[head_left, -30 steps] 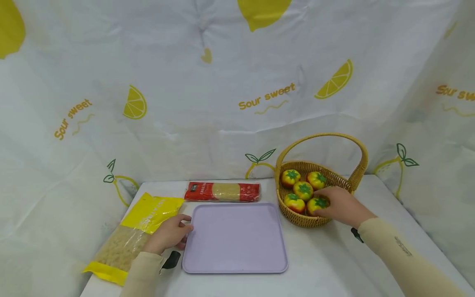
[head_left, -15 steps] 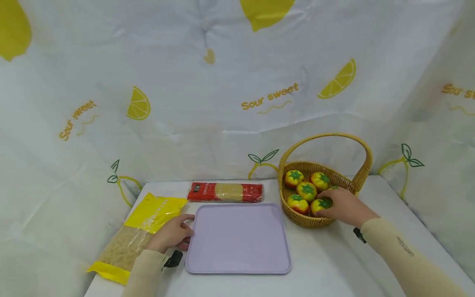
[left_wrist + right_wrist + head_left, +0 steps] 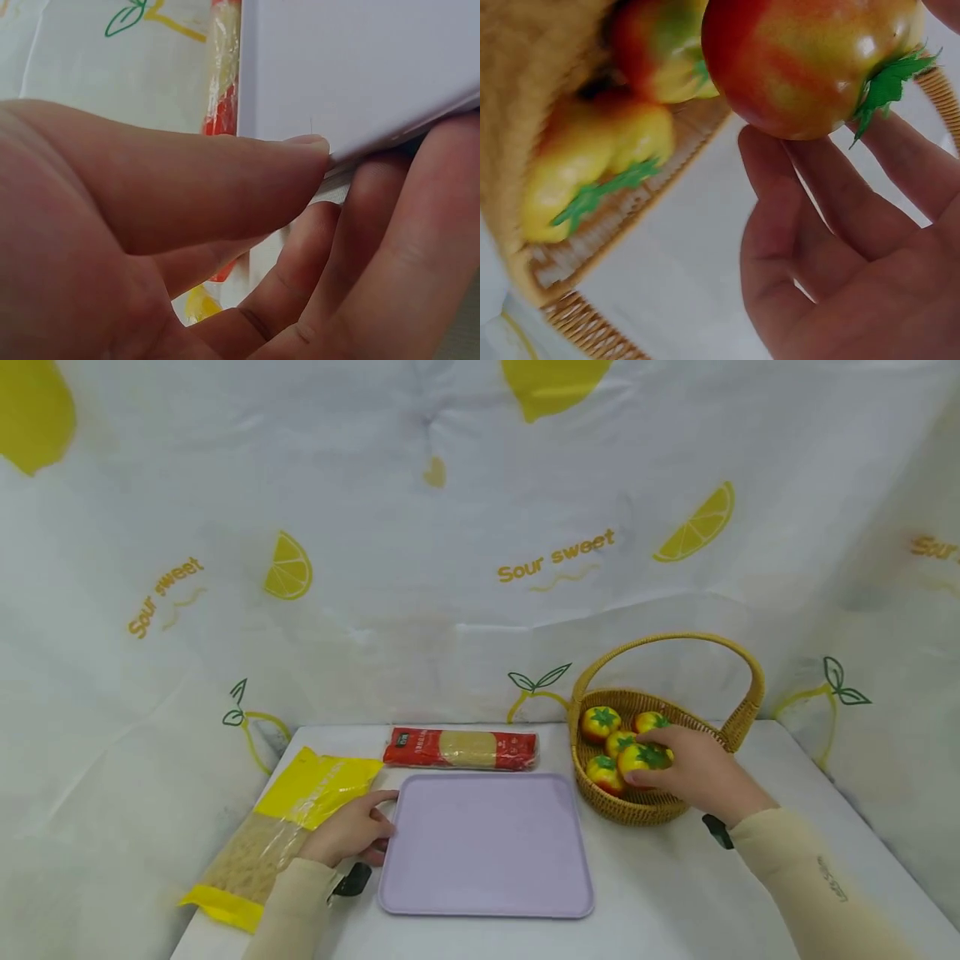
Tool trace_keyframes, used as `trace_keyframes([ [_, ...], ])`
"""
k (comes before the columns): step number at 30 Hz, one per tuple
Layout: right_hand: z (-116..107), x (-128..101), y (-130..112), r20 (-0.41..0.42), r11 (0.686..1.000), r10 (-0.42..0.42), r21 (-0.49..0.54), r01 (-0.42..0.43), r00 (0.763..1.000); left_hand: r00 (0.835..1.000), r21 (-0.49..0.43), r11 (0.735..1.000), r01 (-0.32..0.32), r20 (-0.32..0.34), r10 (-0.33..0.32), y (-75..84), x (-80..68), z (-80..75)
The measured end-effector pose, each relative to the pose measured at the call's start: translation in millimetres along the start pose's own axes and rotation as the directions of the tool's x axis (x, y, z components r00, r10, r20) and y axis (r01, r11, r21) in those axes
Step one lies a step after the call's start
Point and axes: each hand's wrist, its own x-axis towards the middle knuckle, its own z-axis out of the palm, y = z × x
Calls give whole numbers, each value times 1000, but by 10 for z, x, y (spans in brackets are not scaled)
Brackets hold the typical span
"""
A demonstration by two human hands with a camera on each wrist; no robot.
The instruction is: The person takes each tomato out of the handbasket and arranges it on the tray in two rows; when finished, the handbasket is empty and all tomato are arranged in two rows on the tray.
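The right hand (image 3: 693, 770) grips a tomato (image 3: 643, 758) over the wicker basket (image 3: 637, 810), at the far right. The lilac tray (image 3: 486, 847) lies to its left, where the left hand (image 3: 351, 832) pinches the tray's left edge.

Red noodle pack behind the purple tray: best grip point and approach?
Take the red noodle pack across its narrow width at the clear middle section, coming from above. It lies flat and long, parallel to the tray far edge, so a mid-length grip looks likely to balance it. The basket stands past its right end; the top is open.
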Motion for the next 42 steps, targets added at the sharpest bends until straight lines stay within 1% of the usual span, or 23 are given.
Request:
trace_keyframes([
  [5, 61, 36, -309, -47, 997, -55, 51, 57, 997, 1000, -14, 1000, -1, 4, 1, 13, 1, -7],
  [10, 254, 120, -636, -36, 991, -81, 103, 84, 996, 1000, -9, 1000, -2, -3, 2, 24, -20, -3],
  [15, 523, 245, -894, -20, 986, -101, 135, 102, 995, 1000, 7, 1000, -22, -2, 22, 46, 2, 23],
  [21, 893, 427, -1216, 14, 974, -119, 196, 114, 993, 999, -12, 999, -34, 2, 34, 47, 46, 33],
  [27, 1319, 600, -1578, 43, 969, -109, 228, 97, 993, 1000, -25, 999, -24, -9, 24, 19, 12, 17],
  [30, 1510, 667, -1727, 48, 963, -121, 248, 105, 991, 1000, -24, 999, -26, -10, 26, 29, -4, 22],
  [35, 1757, 746, -1923, 56, 962, -143, 242, 126, 988, 999, -35, 999, -34, 2, 34, 35, -6, 43],
  [40, 1858, 804, -2088, 60, 964, -157, 225, 140, 986, 1000, -34, 999, -30, 4, 30, 22, 7, 36],
  [42, 1881, 827, -2144, 57, 964, -176, 214, 160, 983, 1000, -33, 999, -25, -2, 25, 17, 7, 21],
])
